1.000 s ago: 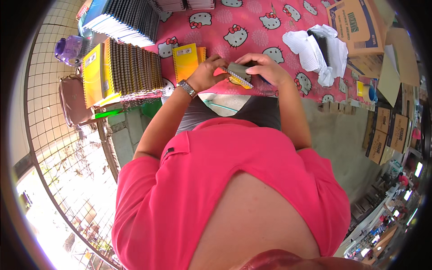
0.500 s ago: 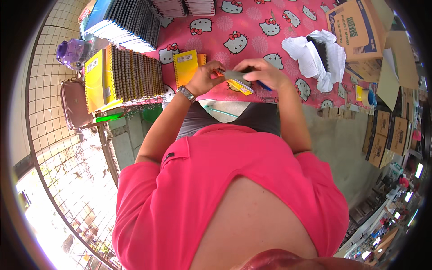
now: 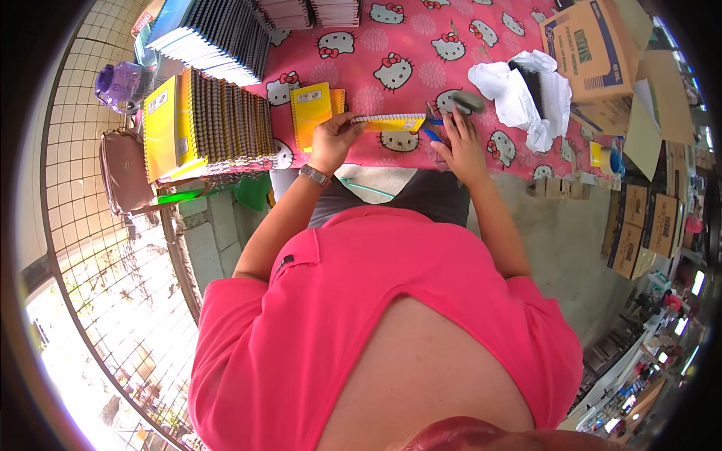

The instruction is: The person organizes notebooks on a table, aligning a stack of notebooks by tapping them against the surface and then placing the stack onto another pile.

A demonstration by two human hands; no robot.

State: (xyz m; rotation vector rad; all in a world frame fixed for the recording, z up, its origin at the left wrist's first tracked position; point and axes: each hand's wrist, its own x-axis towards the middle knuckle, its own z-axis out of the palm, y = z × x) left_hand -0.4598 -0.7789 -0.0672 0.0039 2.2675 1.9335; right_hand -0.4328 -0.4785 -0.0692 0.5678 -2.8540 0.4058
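The left hand [image 3: 333, 140] holds one end of a yellow spiral notebook [image 3: 389, 125] at the pink-covered desk [image 3: 353, 66]. The right hand [image 3: 466, 154], with fingers [image 3: 454, 129] spread, is at a blue-handled tool [image 3: 432, 135] beside the other end. A grey oval object [image 3: 469, 103] is just beyond these fingers. Farther left stands a row of yellow notebooks [image 3: 227, 116].

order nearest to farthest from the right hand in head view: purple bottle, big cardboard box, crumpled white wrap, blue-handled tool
1. Blue-handled tool, left, at the right hand
2. Crumpled white wrap, right of the hand
3. Big cardboard box, right of the wrap
4. Purple bottle, far left
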